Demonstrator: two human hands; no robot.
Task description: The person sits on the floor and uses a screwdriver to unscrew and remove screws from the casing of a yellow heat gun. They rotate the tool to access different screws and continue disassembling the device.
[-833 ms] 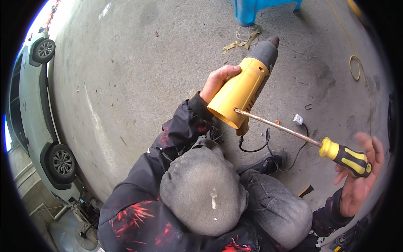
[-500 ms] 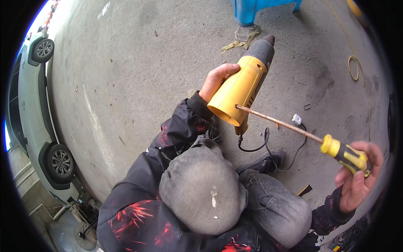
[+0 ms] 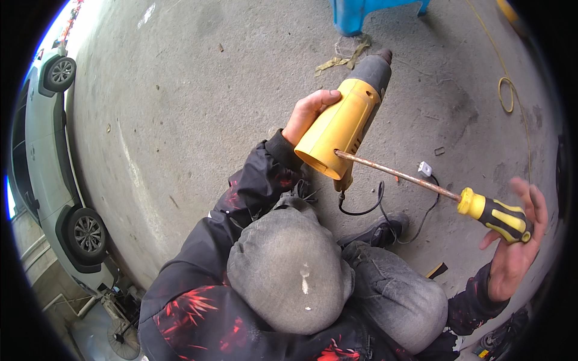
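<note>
My left hand (image 3: 311, 112) is closed around the body of a yellow heat gun (image 3: 341, 123), its dark nozzle pointing up and away. The rear end of the housing is an open round hollow facing me. A long screwdriver (image 3: 397, 174) has its rusty shaft tip in a hole on the housing's side near that end. Its yellow-and-black handle rests in my right hand (image 3: 516, 243), held loosely, with the fingers extended along and past it and the thumb below. A black cord hangs from the heat gun and leads to a white plug (image 3: 425, 169) on the floor.
My bent knees (image 3: 292, 271) are below the heat gun, with a dark shoe (image 3: 379, 230) beside them. A blue plastic stool (image 3: 349, 17) stands ahead. A yellow cable (image 3: 507, 96) lies at the right. A parked car (image 3: 51, 156) is at the far left.
My right hand's fingers have loosened and straightened around the handle, which has turned. The heat gun and screwdriver have shifted very slightly to the left; the tip stays in the hole.
</note>
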